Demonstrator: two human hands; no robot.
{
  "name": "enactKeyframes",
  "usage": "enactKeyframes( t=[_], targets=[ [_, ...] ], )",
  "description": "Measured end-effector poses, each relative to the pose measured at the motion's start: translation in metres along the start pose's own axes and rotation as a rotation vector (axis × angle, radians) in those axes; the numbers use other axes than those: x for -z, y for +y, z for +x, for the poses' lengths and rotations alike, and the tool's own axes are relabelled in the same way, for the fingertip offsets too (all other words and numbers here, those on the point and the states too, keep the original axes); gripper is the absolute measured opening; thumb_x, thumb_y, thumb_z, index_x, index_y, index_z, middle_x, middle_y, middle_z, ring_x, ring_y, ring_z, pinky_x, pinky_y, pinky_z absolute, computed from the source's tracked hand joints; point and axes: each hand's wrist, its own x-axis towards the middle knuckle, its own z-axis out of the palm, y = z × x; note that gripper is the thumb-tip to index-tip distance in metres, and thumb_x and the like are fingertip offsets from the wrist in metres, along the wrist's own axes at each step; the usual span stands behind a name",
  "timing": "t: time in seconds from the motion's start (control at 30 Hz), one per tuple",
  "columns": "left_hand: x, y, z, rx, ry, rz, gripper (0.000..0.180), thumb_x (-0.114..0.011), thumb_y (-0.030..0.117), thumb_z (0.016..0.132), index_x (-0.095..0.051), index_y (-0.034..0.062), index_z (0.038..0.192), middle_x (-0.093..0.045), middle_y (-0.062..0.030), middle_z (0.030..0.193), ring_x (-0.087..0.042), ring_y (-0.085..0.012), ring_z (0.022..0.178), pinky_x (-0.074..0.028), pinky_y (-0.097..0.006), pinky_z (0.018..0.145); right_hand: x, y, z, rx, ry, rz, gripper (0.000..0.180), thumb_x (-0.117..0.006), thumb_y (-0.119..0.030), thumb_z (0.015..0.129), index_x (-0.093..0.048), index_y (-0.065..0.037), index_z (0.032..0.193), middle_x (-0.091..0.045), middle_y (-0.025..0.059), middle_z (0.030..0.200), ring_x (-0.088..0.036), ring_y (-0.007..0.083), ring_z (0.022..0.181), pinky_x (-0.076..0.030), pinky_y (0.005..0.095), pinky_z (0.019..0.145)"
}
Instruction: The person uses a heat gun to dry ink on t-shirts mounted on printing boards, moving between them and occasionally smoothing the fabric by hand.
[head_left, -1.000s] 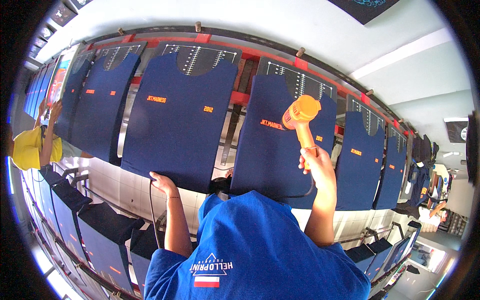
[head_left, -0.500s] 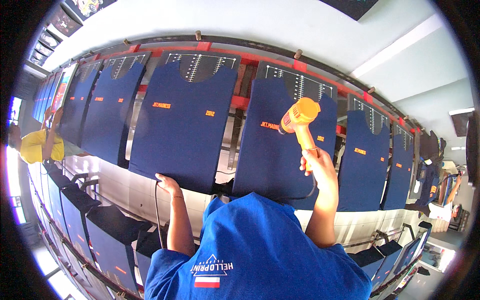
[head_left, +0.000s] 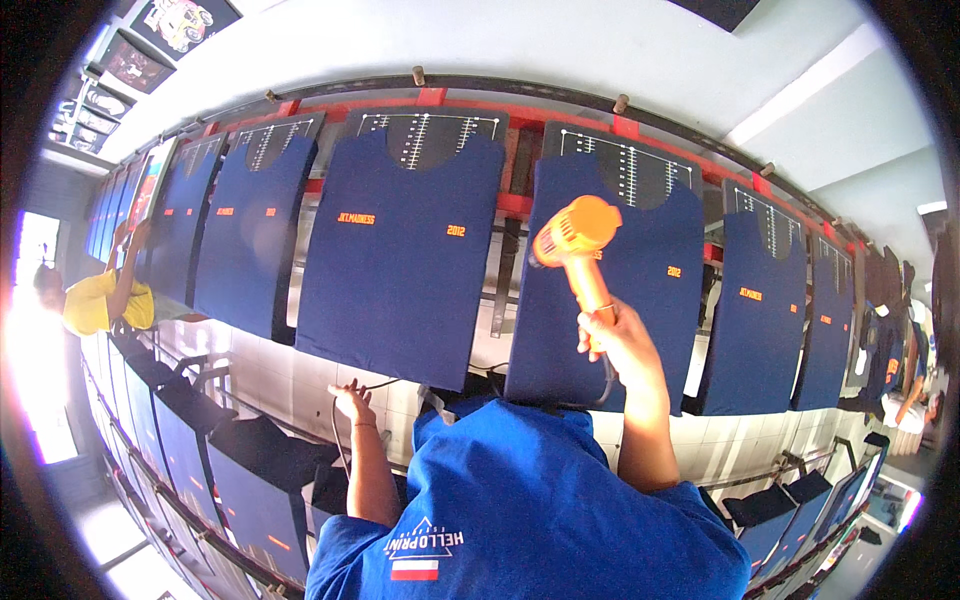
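Note:
An orange heat gun (head_left: 580,235) is gripped by its handle in my right hand (head_left: 625,345), its dark nozzle pointing left. It is above a navy T-shirt (head_left: 550,340) stretched over a flat board, partly covering the orange print on the chest. Lower left, my left hand (head_left: 353,403) holds the black power cord (head_left: 380,384), which bends at the fingers and hangs down beside the forearm. That hand is just below the hem of another navy T-shirt (head_left: 400,290) with orange chest prints.
More boards with navy shirts run both ways along a red and black rail (head_left: 520,88). Behind me stands a second row of shirt-covered boards (head_left: 260,480). A person in yellow (head_left: 105,300) works at far left; another person (head_left: 908,410) is at far right.
The heat gun has moved left across the shirt, over its left chest print. My left hand has dropped away from the neighbouring shirt's hem, with the cord still at its fingers.

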Motion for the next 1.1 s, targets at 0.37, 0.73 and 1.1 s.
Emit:
enactKeyframes(
  t=[0.37, 0.73, 1.1],
  targets=[
    [0.160, 0.136, 0.317, -0.066, 0.777, 0.111, 0.062, -0.035, 0.041, 0.097, -0.064, -0.0084, 0.073, -0.066, -0.0153, 0.067, -0.062, -0.0291, 0.057, -0.052, -0.042, 0.055, -0.229, 0.023, 0.039, -0.059, -0.233, 0.137, 0.025, -0.062, -0.025, 0.090, -0.054, -0.003, 0.099, -0.058, 0.0021, 0.072, -0.058, 0.0101, 0.061, -0.043, 0.0228, 0.049],
    [0.240, 0.281, 0.468, -0.201, 0.160, -0.267, 0.052, -0.032, 0.044, 0.092, -0.056, 0.0037, 0.116, -0.064, -0.0114, 0.117, -0.058, -0.0268, 0.093, -0.047, -0.041, 0.078, -0.356, -0.012, 0.062, -0.002, -0.056, 0.048, 0.032, -0.061, -0.031, 0.091, -0.053, -0.003, 0.104, -0.060, 0.0045, 0.076, -0.059, 0.0123, 0.063, -0.045, 0.0235, 0.051],
    [0.053, 0.259, 0.358, -0.110, 0.053, -0.190, 0.047, -0.035, 0.042, 0.097, -0.059, 0.0017, 0.103, -0.065, -0.0109, 0.103, -0.053, -0.0182, 0.074, -0.046, -0.033, 0.067, -0.385, -0.048, 0.142, 0.023, -0.034, -0.118, 0.030, -0.062, -0.030, 0.090, -0.054, -0.003, 0.100, -0.059, 0.0022, 0.072, -0.059, 0.0109, 0.060, -0.044, 0.0232, 0.049]
  ],
)
